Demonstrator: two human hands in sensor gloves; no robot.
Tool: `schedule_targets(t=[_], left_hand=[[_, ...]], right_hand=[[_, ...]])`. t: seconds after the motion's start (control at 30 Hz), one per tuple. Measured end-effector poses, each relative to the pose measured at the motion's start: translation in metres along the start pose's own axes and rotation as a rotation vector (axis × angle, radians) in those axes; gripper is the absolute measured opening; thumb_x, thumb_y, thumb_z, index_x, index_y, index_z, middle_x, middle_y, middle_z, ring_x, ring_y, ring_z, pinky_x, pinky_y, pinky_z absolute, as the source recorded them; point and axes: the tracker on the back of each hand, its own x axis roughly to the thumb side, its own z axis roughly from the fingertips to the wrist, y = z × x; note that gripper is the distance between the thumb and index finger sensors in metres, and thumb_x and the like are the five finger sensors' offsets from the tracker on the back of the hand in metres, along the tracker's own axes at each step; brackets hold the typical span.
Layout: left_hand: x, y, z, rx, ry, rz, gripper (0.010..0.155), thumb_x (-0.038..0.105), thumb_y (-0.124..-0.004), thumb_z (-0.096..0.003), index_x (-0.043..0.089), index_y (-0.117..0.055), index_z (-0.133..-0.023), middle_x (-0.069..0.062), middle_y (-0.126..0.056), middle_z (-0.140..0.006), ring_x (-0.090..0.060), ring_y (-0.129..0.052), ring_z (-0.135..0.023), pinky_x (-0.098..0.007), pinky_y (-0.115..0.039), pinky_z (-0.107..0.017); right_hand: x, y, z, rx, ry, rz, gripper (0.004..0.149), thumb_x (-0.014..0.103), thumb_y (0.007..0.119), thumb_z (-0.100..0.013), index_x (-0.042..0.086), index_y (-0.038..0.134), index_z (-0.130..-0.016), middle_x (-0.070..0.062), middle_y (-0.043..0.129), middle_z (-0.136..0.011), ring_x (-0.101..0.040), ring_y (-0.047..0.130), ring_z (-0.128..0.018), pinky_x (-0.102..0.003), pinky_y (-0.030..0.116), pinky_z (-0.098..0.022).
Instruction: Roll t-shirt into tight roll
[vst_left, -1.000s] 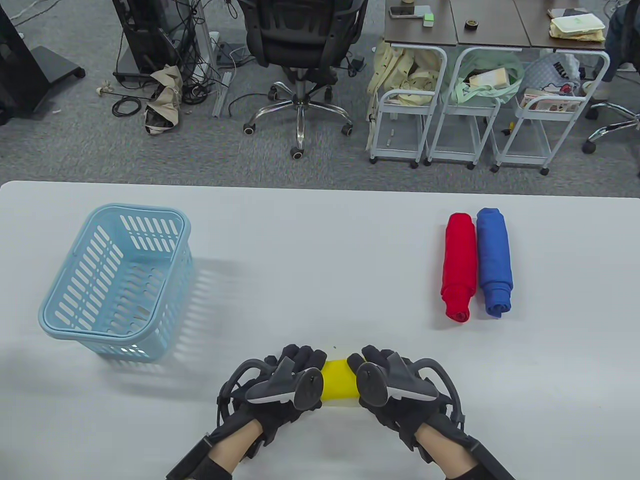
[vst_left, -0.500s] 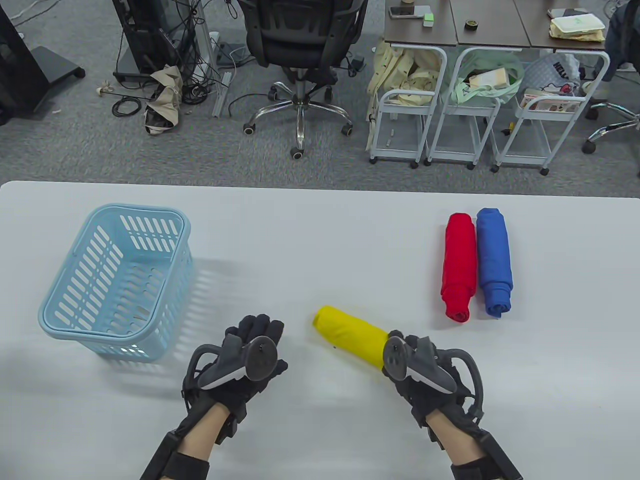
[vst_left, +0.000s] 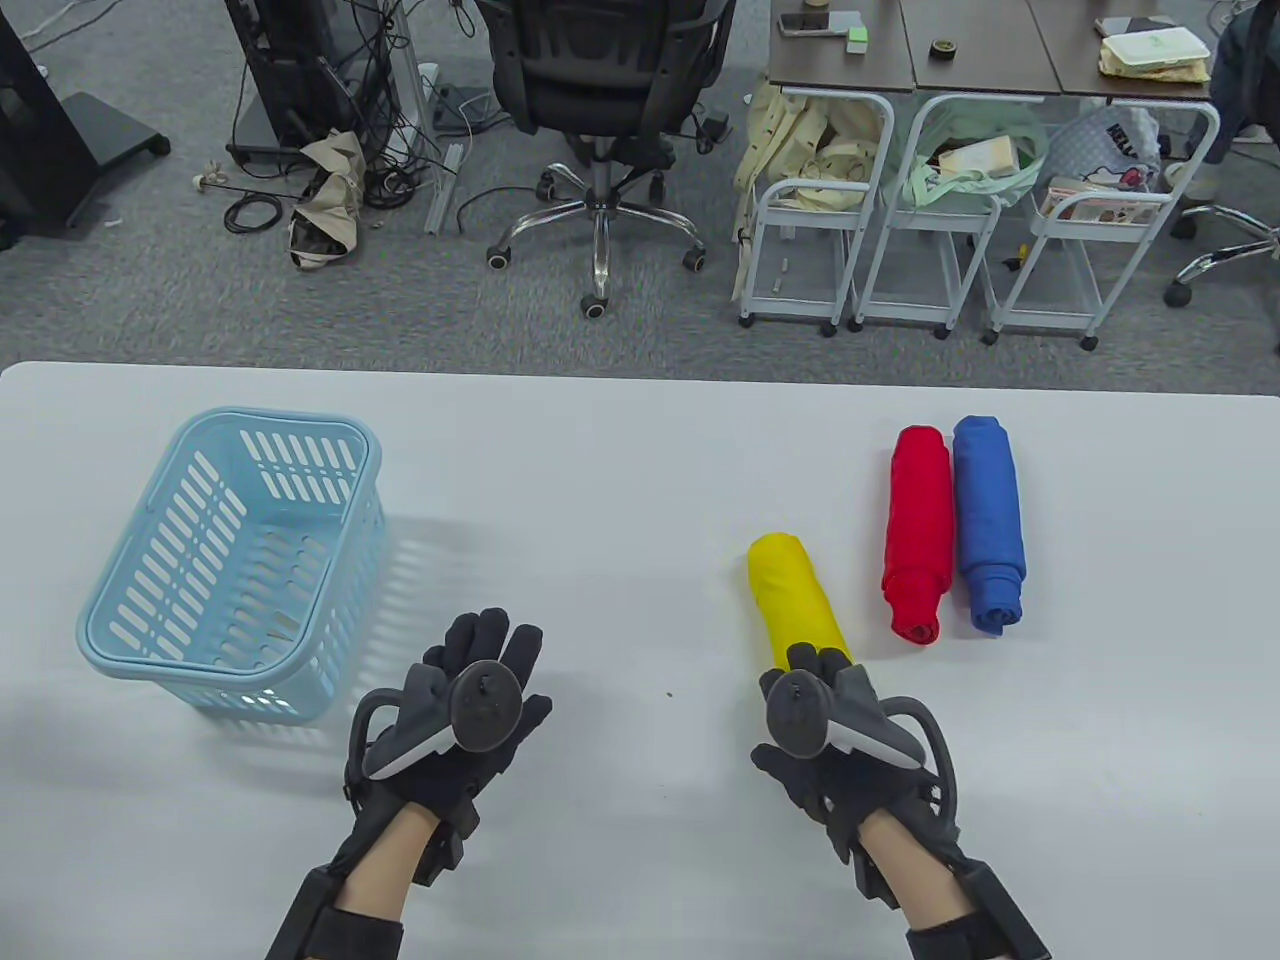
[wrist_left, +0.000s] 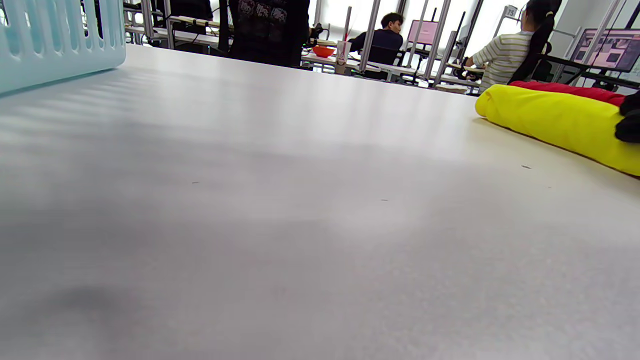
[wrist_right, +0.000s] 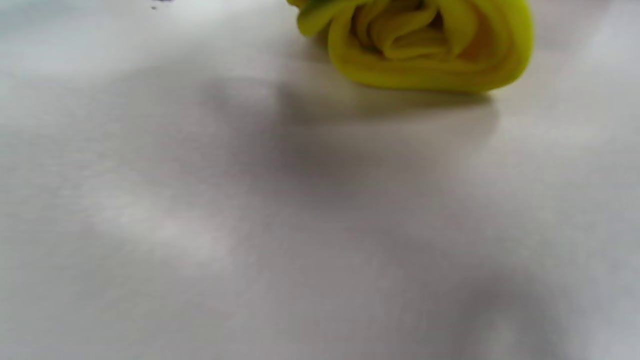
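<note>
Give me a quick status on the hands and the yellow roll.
Left hand open, idle. Right hand grips near end of yellow t-shirt roll. Red roll alongside, apart.

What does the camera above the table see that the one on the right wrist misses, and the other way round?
Only the table view shows both gloved hands: the left hand empty with fingers straight, the right hand at the near end of the yellow roll. It also shows the red roll and blue roll side by side, and the blue basket.

Only the right wrist view shows the yellow roll's end face, its layers spiralling inward.

Both show the yellow roll lying on the white table.
</note>
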Motion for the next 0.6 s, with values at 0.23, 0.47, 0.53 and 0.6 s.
schedule_targets(t=[0.23,0.47,0.53,0.6], left_hand=[[-0.004,0.003,0.001,0.018,0.013,0.000,0.069,0.056,-0.031,-0.0566,0.027,-0.014,-0.118,-0.016,-0.008,-0.124,-0.044,-0.016,-0.113,-0.060,-0.031,-0.081],[-0.001,0.004,0.003,0.025,0.007,-0.014,0.068,0.055,-0.032,-0.0571,0.028,-0.017,-0.118,-0.016,-0.008,-0.124,-0.045,-0.017,-0.113,-0.060,-0.031,-0.081],[-0.001,0.005,0.003,0.031,0.006,-0.017,0.068,0.055,-0.032,-0.0572,0.028,-0.016,-0.118,-0.016,-0.008,-0.124,-0.045,-0.017,-0.113,-0.060,-0.031,-0.081],[-0.001,0.004,0.003,0.035,0.009,-0.017,0.067,0.054,-0.032,-0.0580,0.028,-0.017,-0.118,-0.016,-0.008,-0.124,-0.045,-0.017,-0.113,-0.060,-0.031,-0.081]], right_hand=[[0.002,-0.041,-0.078,0.086,0.213,0.019,0.073,0.047,0.042,-0.059,0.011,0.008,-0.112,-0.020,-0.011,-0.107,-0.050,-0.006,-0.099,-0.060,0.022,-0.073],[-0.016,-0.065,-0.131,0.168,0.443,0.115,0.074,0.047,0.042,-0.058,0.012,0.005,-0.112,-0.021,-0.010,-0.108,-0.051,-0.005,-0.101,-0.060,0.021,-0.074],[-0.023,-0.071,-0.131,0.184,0.470,0.078,0.076,0.049,0.042,-0.058,0.013,0.001,-0.111,-0.020,-0.011,-0.108,-0.049,-0.006,-0.102,-0.060,0.020,-0.074],[-0.025,-0.076,-0.120,0.125,0.421,-0.018,0.076,0.049,0.041,-0.059,0.014,-0.001,-0.110,-0.018,-0.012,-0.108,-0.047,-0.008,-0.101,-0.060,0.018,-0.074]])
